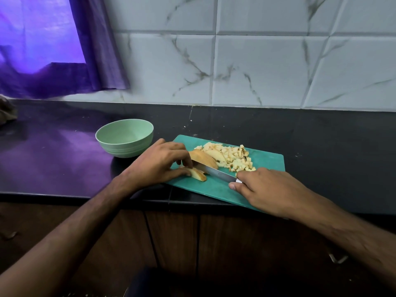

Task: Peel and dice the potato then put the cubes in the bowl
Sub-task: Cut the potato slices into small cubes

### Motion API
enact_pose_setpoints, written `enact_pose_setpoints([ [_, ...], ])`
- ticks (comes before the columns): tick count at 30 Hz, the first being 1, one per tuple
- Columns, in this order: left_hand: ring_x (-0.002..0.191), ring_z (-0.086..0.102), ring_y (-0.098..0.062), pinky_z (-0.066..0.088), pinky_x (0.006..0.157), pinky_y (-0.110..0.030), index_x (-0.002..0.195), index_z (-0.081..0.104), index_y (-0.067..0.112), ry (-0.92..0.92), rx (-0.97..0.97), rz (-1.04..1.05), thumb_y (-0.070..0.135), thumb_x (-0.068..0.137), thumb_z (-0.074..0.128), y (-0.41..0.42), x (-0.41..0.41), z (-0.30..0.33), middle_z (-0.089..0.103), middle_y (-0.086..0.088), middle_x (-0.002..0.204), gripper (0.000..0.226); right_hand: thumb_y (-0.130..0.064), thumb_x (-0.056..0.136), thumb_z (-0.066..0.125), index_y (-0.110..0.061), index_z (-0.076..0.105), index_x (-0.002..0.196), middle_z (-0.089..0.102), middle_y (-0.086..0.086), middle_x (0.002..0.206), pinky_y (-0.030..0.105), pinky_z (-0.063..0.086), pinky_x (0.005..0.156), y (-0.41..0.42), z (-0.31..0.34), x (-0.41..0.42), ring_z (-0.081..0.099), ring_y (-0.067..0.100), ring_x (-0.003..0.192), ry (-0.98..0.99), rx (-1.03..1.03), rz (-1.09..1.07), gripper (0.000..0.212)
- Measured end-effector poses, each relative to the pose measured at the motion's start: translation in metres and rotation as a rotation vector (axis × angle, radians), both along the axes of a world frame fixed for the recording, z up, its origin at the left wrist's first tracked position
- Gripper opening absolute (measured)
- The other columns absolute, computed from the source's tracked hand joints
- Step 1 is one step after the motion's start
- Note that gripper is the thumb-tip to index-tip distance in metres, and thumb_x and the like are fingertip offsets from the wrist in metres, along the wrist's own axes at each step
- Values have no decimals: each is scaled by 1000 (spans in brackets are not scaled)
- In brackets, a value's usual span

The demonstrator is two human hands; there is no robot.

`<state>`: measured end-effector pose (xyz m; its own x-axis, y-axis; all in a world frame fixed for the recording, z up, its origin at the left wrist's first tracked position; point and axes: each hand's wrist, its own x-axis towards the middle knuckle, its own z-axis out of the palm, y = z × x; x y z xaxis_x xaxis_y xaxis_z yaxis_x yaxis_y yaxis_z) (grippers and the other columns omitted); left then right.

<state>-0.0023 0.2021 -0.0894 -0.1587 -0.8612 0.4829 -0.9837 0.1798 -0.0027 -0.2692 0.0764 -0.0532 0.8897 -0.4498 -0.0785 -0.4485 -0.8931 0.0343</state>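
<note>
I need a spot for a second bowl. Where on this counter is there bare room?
Bare black counter lies right of the teal cutting board, up to the tiled wall, and also left of the pale green bowl. The board is crowded: diced potato pile, both hands, steel knife.

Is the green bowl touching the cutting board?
Apart. The head view shows a strip of dark counter between the bowl and the cutting board's near corner.

Both forearms are bare to the frame's edge, and neither left grip nor right grip wears anything.
</note>
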Motion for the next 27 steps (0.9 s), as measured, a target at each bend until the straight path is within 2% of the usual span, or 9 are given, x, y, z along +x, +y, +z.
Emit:
enact_pose_setpoints([
  [4, 89, 48, -5, 43, 72, -41, 94, 69, 34, -4, -22, -22, 53, 89, 70, -6, 2, 3, 53, 15, 102, 20, -57, 106, 26, -31, 43, 97, 48, -11, 80, 25, 32, 55, 3, 3, 5, 47, 4, 70, -1, 1, 18, 32],
  [6, 91, 47, -4, 45, 74, -39, 99, 62, 31, 48, -7, -8, 51, 84, 77, -9, 3, 6, 48, 17, 104, 30, -56, 106, 26, -31, 41, 94, 47, -11, 78, 24, 30, 54, 5, 7, 5, 45, 4, 67, 1, 1, 30, 31],
  [8, 89, 56, -4, 48, 75, -37, 105, 57, 27, 181, 67, -9, 48, 80, 83, -11, 5, 7, 53, 19, 102, 42, -56, 106, 26, -31, 42, 95, 48, -10, 79, 24, 31, 55, 7, 8, 5, 47, 5, 68, 6, 2, 40, 32],
  [10, 90, 62, -5, 50, 78, -28, 109, 60, 24, 271, 179, -28, 43, 80, 85, -13, 8, 6, 62, 16, 100, 43, -57, 106, 26, -31, 48, 103, 50, -10, 81, 24, 34, 56, 8, 6, 6, 50, 6, 71, 20, 10, 42, 34],
  [13, 87, 60, -2, 39, 76, -9, 106, 70, 21, 243, 240, -57, 38, 83, 83, -15, 12, 5, 62, 15, 93, 32, -58, 106, 25, -30, 51, 115, 49, -11, 82, 24, 34, 57, 8, 5, 6, 50, 6, 72, 36, -7, 37, 39],
  [17, 83, 61, -2, 38, 73, -7, 100, 73, 19, 248, 254, -55, 37, 81, 85, -15, 13, 9, 62, 17, 88, 28, -59, 105, 25, -30, 52, 116, 50, -11, 82, 24, 34, 57, 7, 4, 6, 50, 6, 72, 38, -19, 38, 41],
  [23, 83, 55, 11, 36, 71, -3, 102, 76, 15, 237, 302, -58, 31, 80, 86, -20, 9, 16, 63, 16, 91, 29, -56, 106, 24, -27, 51, 113, 51, -8, 80, 23, 35, 55, 12, 8, 11, 50, 7, 70, 55, -94, 71, 40],
  [27, 83, 56, 7, 38, 71, -6, 105, 76, 19, 218, 298, -68, 34, 81, 85, -20, 11, 13, 58, 20, 90, 30, -54, 107, 27, -26, 51, 102, 52, -8, 81, 23, 33, 55, 12, 14, 13, 50, 8, 70, 69, -55, 80, 37],
])
